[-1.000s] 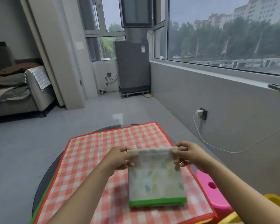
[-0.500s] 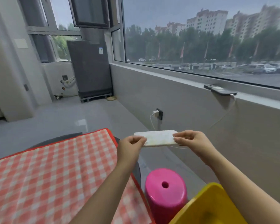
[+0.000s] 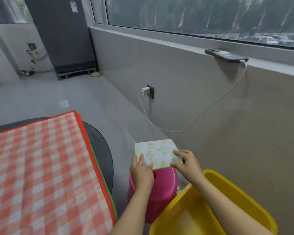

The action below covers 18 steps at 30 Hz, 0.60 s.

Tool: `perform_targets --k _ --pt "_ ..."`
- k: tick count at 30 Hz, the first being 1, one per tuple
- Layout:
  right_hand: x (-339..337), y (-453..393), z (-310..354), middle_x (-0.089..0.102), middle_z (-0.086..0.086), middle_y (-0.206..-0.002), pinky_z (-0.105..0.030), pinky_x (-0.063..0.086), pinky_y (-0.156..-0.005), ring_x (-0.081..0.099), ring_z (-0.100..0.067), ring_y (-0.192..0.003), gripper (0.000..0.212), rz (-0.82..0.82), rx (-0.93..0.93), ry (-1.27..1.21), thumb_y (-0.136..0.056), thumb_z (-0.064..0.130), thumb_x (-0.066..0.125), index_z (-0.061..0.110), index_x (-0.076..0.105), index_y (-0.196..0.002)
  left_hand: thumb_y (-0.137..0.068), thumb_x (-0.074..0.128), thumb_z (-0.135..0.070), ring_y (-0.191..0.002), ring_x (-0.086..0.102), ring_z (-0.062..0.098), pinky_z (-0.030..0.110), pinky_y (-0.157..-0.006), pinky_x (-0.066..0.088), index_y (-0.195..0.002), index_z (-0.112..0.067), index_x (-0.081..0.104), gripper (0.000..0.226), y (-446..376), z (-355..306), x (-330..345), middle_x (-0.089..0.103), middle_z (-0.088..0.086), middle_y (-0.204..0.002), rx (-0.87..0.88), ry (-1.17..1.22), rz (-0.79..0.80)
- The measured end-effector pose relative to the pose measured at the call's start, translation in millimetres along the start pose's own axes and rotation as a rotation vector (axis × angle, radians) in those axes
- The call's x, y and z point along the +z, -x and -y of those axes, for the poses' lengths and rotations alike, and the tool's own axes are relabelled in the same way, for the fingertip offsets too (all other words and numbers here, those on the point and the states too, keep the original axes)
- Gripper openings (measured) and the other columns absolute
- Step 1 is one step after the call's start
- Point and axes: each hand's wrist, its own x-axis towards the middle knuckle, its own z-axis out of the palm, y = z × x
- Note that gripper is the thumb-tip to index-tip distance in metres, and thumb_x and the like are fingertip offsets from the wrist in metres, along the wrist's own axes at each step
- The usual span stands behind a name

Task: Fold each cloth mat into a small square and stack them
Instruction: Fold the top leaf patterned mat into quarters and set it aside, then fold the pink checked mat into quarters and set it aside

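No lettering is legible anywhere in the room; a small white label (image 3: 73, 5) high on the dark grey cabinet (image 3: 63, 34) carries print too blurred to read.

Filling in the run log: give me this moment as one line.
stage: stacking | folded leaf-print cloth mat: on pink plastic stool | left hand: on mat's near-left edge | right hand: on right edge | red checked mat: unfolded on table

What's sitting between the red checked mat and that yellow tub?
In the head view, the pink stool stands between the red checked mat and the yellow tub, with the folded leaf-print mat on top, under both hands.
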Motion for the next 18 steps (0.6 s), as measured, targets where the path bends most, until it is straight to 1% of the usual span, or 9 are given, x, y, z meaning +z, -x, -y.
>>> perform_targets --k 3,5,7,11,14,16,18 --pt "34 2 -28 0.046 -0.004 -0.127 -0.012 0.027 -0.090 0.046 -0.016 -0.121 0.056 0.072 0.093 0.015 -0.081 0.021 0.071 0.017 0.051 -0.133 -0.094 0.052 -0.016 -0.141 0.018 0.018 0.032 -0.113 0.021 -0.142 -0.026 0.038 0.051 -4 41 10 0.013 -0.006 -0.157 -0.041 -0.239 0.048" --pt "54 4 -44 0.047 -0.006 -0.129 -0.015 0.030 -0.092 0.047 -0.018 -0.121 0.056 0.117 0.161 0.047 -0.081 0.021 0.071 0.017 0.051 -0.133 -0.095 0.051 -0.022 -0.140 0.020 0.019 0.032 -0.112 0.024 -0.142 -0.033 0.037 0.051 -5 65 13 0.010 -0.008 -0.158 -0.042 -0.406 0.111" --pt "68 7 -57 0.047 -0.008 -0.131 -0.018 0.031 -0.095 0.047 -0.019 -0.121 0.058 0.140 0.210 0.078 -0.079 0.023 0.073 0.017 0.051 -0.133 -0.095 0.049 -0.026 -0.139 0.022 0.019 0.032 -0.111 0.025 -0.142 -0.039 0.034 0.051 -6 84 14 0.007 -0.009 -0.158 -0.037 -0.521 0.173" --pt "82 10 -67 0.046 -0.008 -0.130 -0.019 0.032 -0.097 0.047 -0.019 -0.121 0.063 0.140 0.255 0.122 -0.078 0.026 0.074 0.014 0.049 -0.134 -0.097 0.044 -0.030 -0.140 0.015 0.019 0.038 -0.113 0.017 -0.143 -0.044 0.026 0.052 -2 106 20 -0.001 -0.010 -0.159 -0.050 -0.651 0.261" --pt "90 11 -70 0.042 -0.007 -0.128 -0.017 0.032 -0.097 0.048 -0.019 -0.118 0.065 0.130 0.247 0.158 -0.080 0.025 0.072 0.011 0.045 -0.137 -0.098 0.041 -0.032 -0.140 0.011 0.020 0.039 -0.112 0.018 -0.144 -0.045 0.023 0.052 -1 113 23 -0.004 -0.009 -0.159 -0.018 -0.758 0.265" --pt "95 12 -71 0.042 -0.005 -0.128 -0.020 0.033 -0.100 0.045 -0.018 -0.119 0.065 0.116 0.227 0.211 -0.082 0.029 0.069 0.013 0.043 -0.139 -0.098 0.039 -0.033 -0.140 0.009 0.022 0.040 -0.110 0.018 -0.144 -0.045 0.023 0.051 0 114 24 -0.005 -0.008 -0.159 -0.019 -0.797 0.259" --pt "97 15 -72 0.044 -0.003 -0.130 -0.025 0.032 -0.102 0.038 -0.019 -0.122 0.063 0.090 0.210 0.306 -0.084 0.036 0.065 0.019 0.042 -0.140 -0.099 0.036 -0.034 -0.143 0.002 0.025 0.043 -0.112 0.014 -0.146 -0.043 0.020 0.051 0 111 24 -0.007 -0.006 -0.159 -0.047 -0.804 0.290"
